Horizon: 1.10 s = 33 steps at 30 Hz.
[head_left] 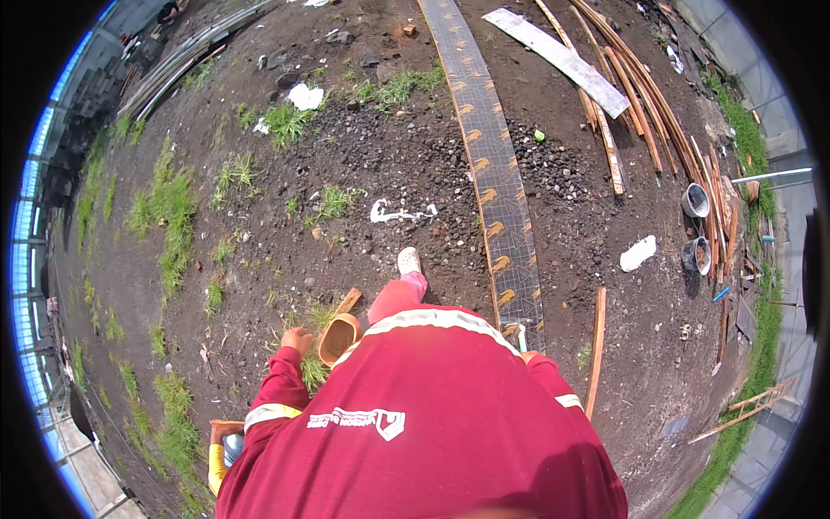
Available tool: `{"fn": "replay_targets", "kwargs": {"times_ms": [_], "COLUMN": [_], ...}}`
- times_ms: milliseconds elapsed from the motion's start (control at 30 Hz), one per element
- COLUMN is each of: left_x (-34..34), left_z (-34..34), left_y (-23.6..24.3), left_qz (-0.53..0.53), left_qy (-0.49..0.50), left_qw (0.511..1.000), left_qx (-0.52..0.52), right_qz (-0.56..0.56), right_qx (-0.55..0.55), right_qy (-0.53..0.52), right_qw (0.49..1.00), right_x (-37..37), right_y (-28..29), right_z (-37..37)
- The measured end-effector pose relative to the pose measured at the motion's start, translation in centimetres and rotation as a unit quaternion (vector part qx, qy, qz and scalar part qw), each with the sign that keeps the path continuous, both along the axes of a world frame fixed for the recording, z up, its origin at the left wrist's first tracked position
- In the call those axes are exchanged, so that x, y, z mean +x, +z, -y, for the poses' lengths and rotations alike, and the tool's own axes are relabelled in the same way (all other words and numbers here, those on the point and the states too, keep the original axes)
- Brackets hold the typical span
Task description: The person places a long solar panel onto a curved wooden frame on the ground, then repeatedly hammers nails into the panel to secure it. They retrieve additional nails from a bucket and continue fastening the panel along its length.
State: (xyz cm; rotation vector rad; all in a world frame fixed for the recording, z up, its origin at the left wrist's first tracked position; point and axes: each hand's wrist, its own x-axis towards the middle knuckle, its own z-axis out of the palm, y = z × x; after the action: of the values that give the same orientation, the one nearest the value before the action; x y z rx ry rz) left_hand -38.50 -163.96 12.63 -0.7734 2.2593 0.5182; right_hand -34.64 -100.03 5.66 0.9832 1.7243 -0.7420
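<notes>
My left hand (pixel 296 340) hangs at the side of my red jacket, fingers loosely bent and empty, near a tan bucket (pixel 339 336) that my body partly hides. My right hand (pixel 529 355) grips a pale handled tool (pixel 522 339) at the edge of a long grey board with orange markings (pixel 491 199); the jacket hides most of that hand and the tool's far end is hard to make out. My foot in a white clog (pixel 409 264) is on the dirt left of the board.
Lumber (pixel 638 104), a white plank (pixel 553 60) and two grey buckets (pixel 696 201) lie right, with a loose timber (pixel 596 346) nearer. Pipes (pixel 173 73) lie upper left. A co-worker's yellow sleeve (pixel 216 467) shows lower left. Grass tufts (pixel 169 216) and gravel dot the dirt.
</notes>
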Motion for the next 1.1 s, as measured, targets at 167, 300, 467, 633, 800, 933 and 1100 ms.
{"fn": "replay_targets", "kwargs": {"times_ms": [167,300,467,633,800,933,1100], "left_x": [-2.3,-8.7,-22.2,-33.6,-36.6,-34.5,-38.1], "left_z": [1.8,3.2,5.6,4.1,3.1,1.1,-2.5], "left_y": [-1.3,-2.2,-3.2,-1.1,-3.2,-2.0,3.0], "left_qz": [0.075,0.05,-0.051,-0.178,-0.171,-0.045,0.001], "left_qy": [0.075,0.055,0.074,0.104,0.055,0.109,0.198], "left_qw": [0.994,0.997,0.995,0.968,0.979,0.992,0.977], "left_qx": [0.038,0.004,0.036,0.145,0.099,0.049,0.076], "right_qz": [0.01,0.02,-0.005,-0.073,0.045,0.029,0.039], "right_qx": [-0.003,-0.013,-0.007,0.002,-0.097,-0.019,0.027], "right_qy": [-0.047,-0.1,-0.05,0.154,0.273,0.255,-0.11], "right_qw": [0.999,0.995,0.999,0.985,0.956,0.966,0.993], "right_x": [-5.6,-9.4,-13.9,-19.7,-26.0,-32.2,-43.4], "right_y": [-0.2,-1.4,-0.3,-0.4,-5.8,-7.5,2.0], "right_z": [0.7,2.7,3.6,2.9,0.6,1.5,0.3]}}
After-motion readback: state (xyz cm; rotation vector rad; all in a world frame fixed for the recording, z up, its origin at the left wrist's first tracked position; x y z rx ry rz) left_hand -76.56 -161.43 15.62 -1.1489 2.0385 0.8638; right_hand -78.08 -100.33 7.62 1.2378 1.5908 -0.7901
